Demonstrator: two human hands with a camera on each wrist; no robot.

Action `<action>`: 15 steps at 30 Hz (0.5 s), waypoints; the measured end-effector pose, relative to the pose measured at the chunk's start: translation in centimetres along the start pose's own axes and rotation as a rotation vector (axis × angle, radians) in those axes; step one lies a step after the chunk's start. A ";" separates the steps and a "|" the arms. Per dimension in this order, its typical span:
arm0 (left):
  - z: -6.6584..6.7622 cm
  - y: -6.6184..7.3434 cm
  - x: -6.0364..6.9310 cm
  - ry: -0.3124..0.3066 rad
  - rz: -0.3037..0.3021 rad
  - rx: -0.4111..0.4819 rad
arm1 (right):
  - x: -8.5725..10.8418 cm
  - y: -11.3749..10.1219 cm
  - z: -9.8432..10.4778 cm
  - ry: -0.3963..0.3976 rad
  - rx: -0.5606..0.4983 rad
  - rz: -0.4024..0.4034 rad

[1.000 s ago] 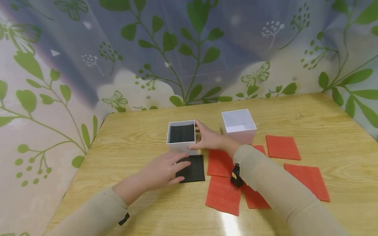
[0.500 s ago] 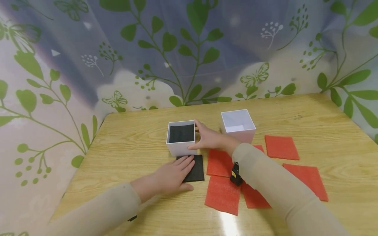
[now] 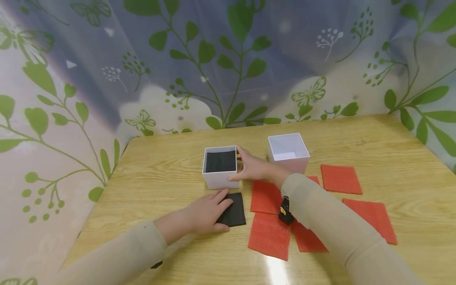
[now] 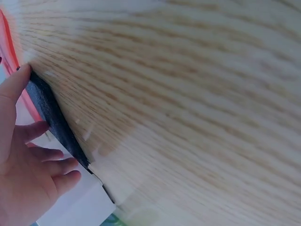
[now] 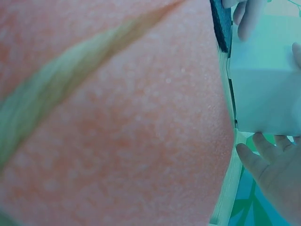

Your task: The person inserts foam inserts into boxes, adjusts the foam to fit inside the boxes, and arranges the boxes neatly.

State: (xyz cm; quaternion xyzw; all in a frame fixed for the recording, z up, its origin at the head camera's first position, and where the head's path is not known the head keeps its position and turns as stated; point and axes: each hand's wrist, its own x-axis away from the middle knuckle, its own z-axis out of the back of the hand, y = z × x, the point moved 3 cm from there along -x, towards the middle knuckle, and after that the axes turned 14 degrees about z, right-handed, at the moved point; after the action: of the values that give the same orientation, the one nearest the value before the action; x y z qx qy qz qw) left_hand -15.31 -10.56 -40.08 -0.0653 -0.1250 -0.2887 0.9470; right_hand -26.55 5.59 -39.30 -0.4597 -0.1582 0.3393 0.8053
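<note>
A black felt-like square (image 3: pixel 235 213) lies on the table in front of a white square box (image 3: pixel 221 180). My left hand (image 3: pixel 203 213) rests on its left part, fingertips on top and the thumb by the near edge. In the left wrist view the left hand (image 4: pixel 28 160) touches the black square (image 4: pixel 56 117) with fairly straight fingers. My right hand (image 3: pixel 253 166) grips the right side of the box, thumb toward the front and fingers toward the back. Inside that box another black piece (image 3: pixel 221 161) is visible. The right wrist view shows the right hand (image 5: pixel 277 174) against the box (image 5: pixel 268 101).
A second white box (image 3: pixel 290 164) stands to the right, its inside showing white. Several red squares (image 3: pixel 269 236) lie right of the black one, some partly under my right forearm. A patterned curtain (image 3: pixel 228 71) hangs behind the wooden table (image 3: pixel 160 166).
My left hand has come down onto the black square, which has since slid slightly toward me, away from the box. The right hand keeps its grip on the box.
</note>
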 end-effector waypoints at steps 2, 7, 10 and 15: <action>0.1 0.0 0.0 -0.001 0.009 0.036 | 0.0 0.1 0.0 0.004 0.007 0.000; 0.1 -0.2 -0.2 0.000 0.012 0.069 | 0.0 0.1 0.0 0.000 0.002 0.005; 0.2 -0.3 -0.2 0.015 -0.001 0.062 | 0.1 0.1 0.0 -0.002 -0.023 -0.002; 0.3 -0.6 0.1 0.056 -0.046 0.036 | 0.2 0.0 -0.1 -0.002 -0.044 0.024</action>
State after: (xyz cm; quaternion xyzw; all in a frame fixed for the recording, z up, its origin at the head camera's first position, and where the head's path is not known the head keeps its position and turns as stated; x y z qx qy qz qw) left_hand -15.58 -11.04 -39.71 -0.0372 -0.1053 -0.3096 0.9443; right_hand -26.38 5.65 -39.33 -0.4789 -0.1609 0.3456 0.7908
